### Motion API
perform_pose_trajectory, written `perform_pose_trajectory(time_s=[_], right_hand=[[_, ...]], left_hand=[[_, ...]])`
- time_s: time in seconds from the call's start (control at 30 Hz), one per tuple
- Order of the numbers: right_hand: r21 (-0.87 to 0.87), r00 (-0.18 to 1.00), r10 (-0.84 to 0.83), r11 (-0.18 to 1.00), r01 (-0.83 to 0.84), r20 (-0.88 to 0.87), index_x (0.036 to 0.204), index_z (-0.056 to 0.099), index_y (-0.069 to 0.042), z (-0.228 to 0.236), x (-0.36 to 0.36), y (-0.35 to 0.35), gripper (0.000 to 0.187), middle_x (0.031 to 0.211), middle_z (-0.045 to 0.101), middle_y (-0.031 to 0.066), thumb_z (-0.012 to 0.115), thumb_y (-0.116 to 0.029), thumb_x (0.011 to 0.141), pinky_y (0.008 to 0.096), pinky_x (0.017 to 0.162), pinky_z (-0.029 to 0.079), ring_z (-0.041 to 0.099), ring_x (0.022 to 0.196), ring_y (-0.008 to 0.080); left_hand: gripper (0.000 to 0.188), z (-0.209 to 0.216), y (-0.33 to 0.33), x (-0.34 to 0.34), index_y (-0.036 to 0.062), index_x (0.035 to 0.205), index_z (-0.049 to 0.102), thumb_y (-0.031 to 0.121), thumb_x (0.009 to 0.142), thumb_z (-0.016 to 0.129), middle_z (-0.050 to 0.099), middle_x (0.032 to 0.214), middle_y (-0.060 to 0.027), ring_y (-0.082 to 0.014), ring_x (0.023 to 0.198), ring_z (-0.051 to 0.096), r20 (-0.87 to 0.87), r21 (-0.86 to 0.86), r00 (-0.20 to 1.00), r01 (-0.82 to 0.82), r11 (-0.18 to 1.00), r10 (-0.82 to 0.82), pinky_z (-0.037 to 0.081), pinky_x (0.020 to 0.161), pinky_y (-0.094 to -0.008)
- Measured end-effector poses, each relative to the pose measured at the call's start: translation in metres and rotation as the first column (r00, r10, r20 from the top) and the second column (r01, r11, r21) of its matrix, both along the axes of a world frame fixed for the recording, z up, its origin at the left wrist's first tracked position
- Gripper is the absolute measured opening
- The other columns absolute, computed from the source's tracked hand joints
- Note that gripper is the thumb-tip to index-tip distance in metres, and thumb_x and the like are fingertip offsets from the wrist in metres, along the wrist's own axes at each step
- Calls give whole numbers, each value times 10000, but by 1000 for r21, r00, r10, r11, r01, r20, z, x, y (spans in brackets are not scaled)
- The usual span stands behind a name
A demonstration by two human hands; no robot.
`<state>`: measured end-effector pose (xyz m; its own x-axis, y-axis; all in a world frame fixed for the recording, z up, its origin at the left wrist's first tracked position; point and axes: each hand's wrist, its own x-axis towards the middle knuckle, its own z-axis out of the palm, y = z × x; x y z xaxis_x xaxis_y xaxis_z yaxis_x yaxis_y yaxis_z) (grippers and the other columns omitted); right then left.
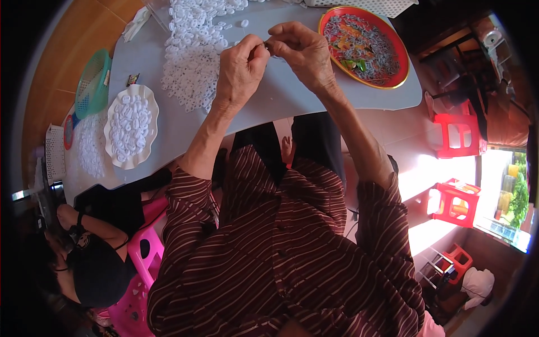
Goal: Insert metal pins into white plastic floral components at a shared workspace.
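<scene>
My left hand and my right hand meet above the far part of the grey table. Thumbs and fingers of both are pinched together, fingertips nearly touching. Something small and dark shows between them, too small to name. Close to my left hand spreads a large heap of small white plastic pieces, with a few loose ones at its edge. Nearest my right hand stands a round red tray with a gold rim. It holds many small, thin grey pieces and a bit of green.
A scalloped white dish of white pieces stands at the left, near a green mesh basket and another white heap. A person sits at lower left by a pink chair. Red stools stand at the right.
</scene>
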<state>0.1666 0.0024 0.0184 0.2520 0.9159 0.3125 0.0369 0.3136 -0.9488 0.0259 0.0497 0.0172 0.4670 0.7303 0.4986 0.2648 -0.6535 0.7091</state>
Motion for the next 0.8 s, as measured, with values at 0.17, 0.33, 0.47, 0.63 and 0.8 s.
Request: perform_pose_trajectory(time_s=[0.17, 0.33, 0.47, 0.63, 0.8], right_hand=[[-41, 964, 68, 996, -82, -257, 1004, 583, 27, -8, -4, 9, 204, 852, 659, 72, 628, -28, 812, 243, 724, 509, 618, 772, 104], [-110, 966, 103, 985, -132, -235, 1038, 563, -7, -3, 0, 11, 195, 880, 638, 60, 605, -31, 850, 247, 752, 497, 596, 790, 115], [-153, 989, 145, 977, -149, -38, 1069, 548, 8, 3, 8, 21, 258, 866, 637, 69, 616, -60, 829, 243, 727, 491, 594, 767, 116], [-169, 985, 174, 971, -172, -2, 1080, 547, 35, 12, 17, 25, 320, 844, 651, 79, 626, -76, 790, 244, 716, 492, 609, 771, 118], [-212, 859, 245, 963, -164, 450, 1086, 546, 39, 32, 23, 20, 334, 807, 658, 73, 628, -77, 784, 241, 733, 500, 614, 773, 124]], left_hand=[[49, 4, 3, 0, 2, 777, 511, 17, 791, 556, 548, 651, -140, -301, 610, 566, 13, 259, 998, -70, 963, 69, 467, 531, -388], [27, -1, 11, -5, 12, 810, 544, 21, 788, 556, 540, 642, -129, -230, 600, 576, 56, 299, 998, -2, 954, -15, 462, 514, -338], [30, 1, 14, -10, 14, 805, 559, 38, 801, 543, 545, 627, -80, -145, 594, 564, 54, -93, 999, 14, 996, -9, 443, 513, -279], [146, 3, 24, -9, 19, 778, 576, 123, 861, 515, 556, 615, 5, -83, 608, 547, 249, -341, 950, 268, 901, -188, 433, 558, -229], [162, 7, 32, -20, 36, 771, 585, 148, 866, 518, 560, 612, -4, -81, 617, 552, 90, -369, 944, 328, 870, -318, 437, 578, -231]])
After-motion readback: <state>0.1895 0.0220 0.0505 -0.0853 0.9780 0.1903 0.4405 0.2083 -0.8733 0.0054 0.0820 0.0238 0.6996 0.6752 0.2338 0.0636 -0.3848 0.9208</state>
